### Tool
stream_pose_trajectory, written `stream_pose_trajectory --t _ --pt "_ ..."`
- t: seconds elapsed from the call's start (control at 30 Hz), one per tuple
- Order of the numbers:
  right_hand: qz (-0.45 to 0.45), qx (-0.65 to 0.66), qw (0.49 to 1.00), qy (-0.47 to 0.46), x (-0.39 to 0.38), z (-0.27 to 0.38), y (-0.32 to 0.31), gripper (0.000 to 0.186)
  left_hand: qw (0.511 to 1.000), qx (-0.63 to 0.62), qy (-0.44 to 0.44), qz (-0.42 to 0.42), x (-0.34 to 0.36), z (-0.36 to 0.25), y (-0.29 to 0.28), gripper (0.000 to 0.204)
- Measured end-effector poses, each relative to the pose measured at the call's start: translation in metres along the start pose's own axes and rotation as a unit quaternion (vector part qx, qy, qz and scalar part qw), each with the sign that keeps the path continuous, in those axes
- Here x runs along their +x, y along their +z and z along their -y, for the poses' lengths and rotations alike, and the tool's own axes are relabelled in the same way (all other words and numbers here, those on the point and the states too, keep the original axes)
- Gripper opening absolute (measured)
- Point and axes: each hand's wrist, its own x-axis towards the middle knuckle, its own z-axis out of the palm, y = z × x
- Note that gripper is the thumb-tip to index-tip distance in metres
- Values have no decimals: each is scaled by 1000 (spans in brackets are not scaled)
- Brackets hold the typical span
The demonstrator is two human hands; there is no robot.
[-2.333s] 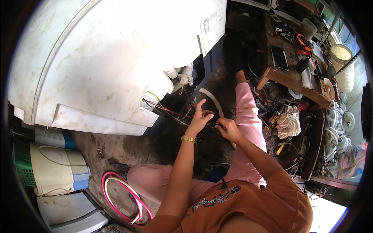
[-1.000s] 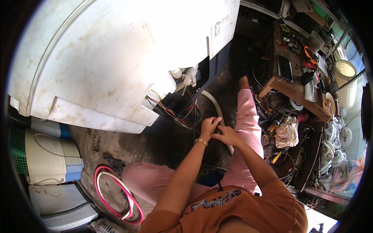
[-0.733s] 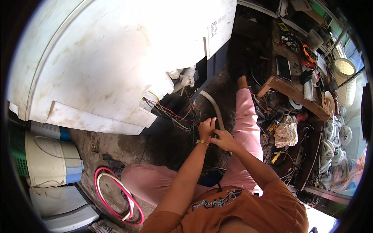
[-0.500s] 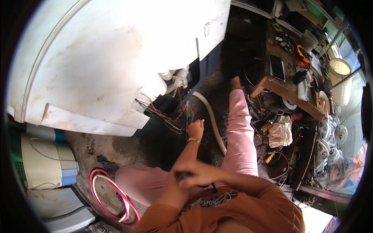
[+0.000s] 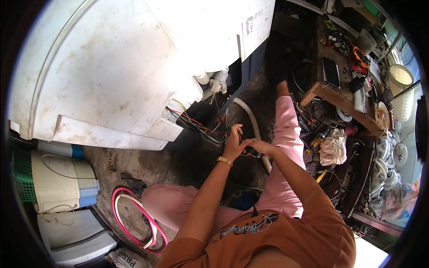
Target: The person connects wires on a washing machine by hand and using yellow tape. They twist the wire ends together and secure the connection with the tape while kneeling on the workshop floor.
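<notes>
My left hand, with a watch at the wrist, is raised among loose wires hanging from the white appliance. Its fingers are curled and its thumb meets my right hand. My right hand's fingers are closed, and a small dark object shows just beneath them; what exactly each hand grips is too small to make out. A white plastic valve fitting sits in the appliance's lower opening. A pale hose runs on the floor behind my hands.
A wooden bench with tools and a phone stands at the right, beside a crumpled cloth and several white plastic wheels. At the left are pink and white hoses and stacked cream casings. My legs frame the work spot.
My right hand, down by my left forearm holding a dark object half a second ago, is back up beside my left hand. My left hand is slightly higher, its fingers higher among the wires.
</notes>
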Motion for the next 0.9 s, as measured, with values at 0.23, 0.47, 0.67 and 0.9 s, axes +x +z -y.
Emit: stream_pose_trajectory --t 0.23,0.47,0.67,0.9 --pt "11 106 993 50 -2 10 6 34 902 -381 -188 -69 -8 29 -25 16" --pt "46 289 947 129 -17 10 -5 28 987 122 68 80 -17 -33 -32 24" --pt "49 299 943 142 -14 2 -3 25 978 161 128 40 -17 -30 -37 13" --pt "-103 -19 992 -69 -14 -9 7 24 993 56 -36 95 -10 -33 -39 9"
